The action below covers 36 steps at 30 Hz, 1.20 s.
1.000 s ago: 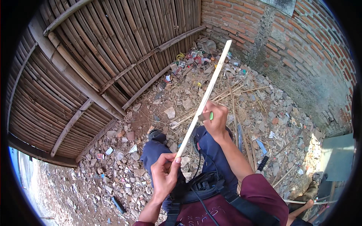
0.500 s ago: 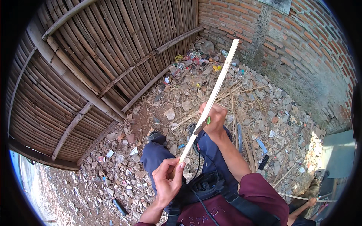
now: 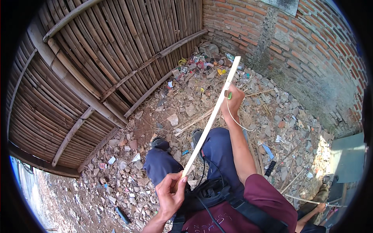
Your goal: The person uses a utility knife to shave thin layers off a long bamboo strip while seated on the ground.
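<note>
A long pale bamboo strip (image 3: 210, 123) slants up and away between my hands. My left hand (image 3: 171, 193) pinches its near lower end between thumb and fingers. My right hand (image 3: 233, 100) is closed near the far end, against the strip, around a green-handled knife (image 3: 229, 95); only a bit of green shows and the blade is mostly hidden. From beside the knife a thin pale shaving (image 3: 236, 119) curls down past my right wrist.
Stony, littered ground (image 3: 132, 171) surrounds my bent legs. A bamboo wall (image 3: 112, 42) stands left, a brick wall (image 3: 299, 50) behind right. A black-handled tool (image 3: 271, 168) lies at my right. Another person's hand (image 3: 320, 207) holds a thin strip at lower right.
My right hand has slid up along the strip with the knife, away from me. A long shaving now hangs from it. The strip's far end sits lower; my left hand still grips the near end.
</note>
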Available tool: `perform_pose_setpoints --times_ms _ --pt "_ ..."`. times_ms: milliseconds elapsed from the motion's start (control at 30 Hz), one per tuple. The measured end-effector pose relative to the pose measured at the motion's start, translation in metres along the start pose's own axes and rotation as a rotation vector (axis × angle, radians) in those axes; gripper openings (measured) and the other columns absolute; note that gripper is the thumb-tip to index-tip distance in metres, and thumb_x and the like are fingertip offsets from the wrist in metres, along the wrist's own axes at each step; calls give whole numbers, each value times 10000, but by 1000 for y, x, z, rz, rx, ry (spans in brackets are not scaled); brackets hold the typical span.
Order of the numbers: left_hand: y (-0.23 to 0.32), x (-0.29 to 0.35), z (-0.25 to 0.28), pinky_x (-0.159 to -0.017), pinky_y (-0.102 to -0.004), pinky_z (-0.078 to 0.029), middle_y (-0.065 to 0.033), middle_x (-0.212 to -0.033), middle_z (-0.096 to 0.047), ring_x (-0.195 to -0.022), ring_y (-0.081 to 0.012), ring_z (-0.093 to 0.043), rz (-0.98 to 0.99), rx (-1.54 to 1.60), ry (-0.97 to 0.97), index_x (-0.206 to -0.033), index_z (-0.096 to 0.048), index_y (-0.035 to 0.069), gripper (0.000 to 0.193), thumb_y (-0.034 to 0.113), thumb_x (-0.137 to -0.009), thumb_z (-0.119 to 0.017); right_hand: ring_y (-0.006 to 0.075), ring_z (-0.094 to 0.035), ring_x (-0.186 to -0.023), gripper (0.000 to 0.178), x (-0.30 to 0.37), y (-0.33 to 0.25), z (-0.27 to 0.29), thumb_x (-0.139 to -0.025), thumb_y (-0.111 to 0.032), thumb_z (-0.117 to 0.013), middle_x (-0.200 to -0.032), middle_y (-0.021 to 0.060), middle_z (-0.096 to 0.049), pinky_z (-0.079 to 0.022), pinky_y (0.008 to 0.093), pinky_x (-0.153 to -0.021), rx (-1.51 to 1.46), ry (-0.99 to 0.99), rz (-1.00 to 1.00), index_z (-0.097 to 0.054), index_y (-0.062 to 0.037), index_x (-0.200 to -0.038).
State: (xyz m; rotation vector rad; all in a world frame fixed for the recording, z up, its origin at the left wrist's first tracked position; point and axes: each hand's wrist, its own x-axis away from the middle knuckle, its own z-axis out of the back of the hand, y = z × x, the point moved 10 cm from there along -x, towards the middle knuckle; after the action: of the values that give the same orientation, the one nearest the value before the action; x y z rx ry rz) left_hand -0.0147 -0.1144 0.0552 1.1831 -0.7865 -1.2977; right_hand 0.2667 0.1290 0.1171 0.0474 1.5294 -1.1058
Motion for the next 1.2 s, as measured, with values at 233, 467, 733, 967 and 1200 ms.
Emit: perform_pose_setpoints --times_ms 233,467,733,967,1200 --pt "-13 -12 6 -540 -170 -385 -21 -851 -738 -686 22 -558 44 -48 27 -1044 -693 -58 91 22 -1016 -728 355 -580 -522 130 15 -7 -23 -854 -21 -649 -594 172 -552 -383 429 -509 52 -75 18 -605 -28 -732" --pt "-23 -14 0 -560 -164 -393 -14 -886 -738 -708 14 -572 25 -83 -46 -1065 -697 -65 91 14 -1023 -715 370 -673 -556 214 14 -1 -25 -948 -86 -655 -632 194 -644 -467 430 -529 -83 -162 51 -705 28 -774" --pt "-16 -11 -4 -516 -207 -355 -10 -732 -685 -594 -3 -490 41 -47 -32 -1071 -721 -58 117 32 -1001 -747 226 -576 -518 150 -5 5 -12 -869 -129 -621 -586 94 -557 -428 373 -524 -15 14 97 -607 -29 -758" --pt "-18 -18 3 -492 -187 -319 7 -812 -693 -620 26 -495 -6 -95 -33 -1069 -705 -54 93 33 -1039 -698 371 -683 -618 57 -4 12 -31 -829 -53 -662 -701 183 -681 -484 431 -557 30 -21 100 -712 -25 -833" --pt "-60 23 61 -532 -173 -374 -22 -854 -683 -596 -10 -524 263 -53 -5 -1057 -667 -41 76 34 -1055 -657 375 -677 -611 307 -52 229 61 -945 -216 -544 -669 178 -686 -449 499 -580 462 230 -454 -711 -39 -758"
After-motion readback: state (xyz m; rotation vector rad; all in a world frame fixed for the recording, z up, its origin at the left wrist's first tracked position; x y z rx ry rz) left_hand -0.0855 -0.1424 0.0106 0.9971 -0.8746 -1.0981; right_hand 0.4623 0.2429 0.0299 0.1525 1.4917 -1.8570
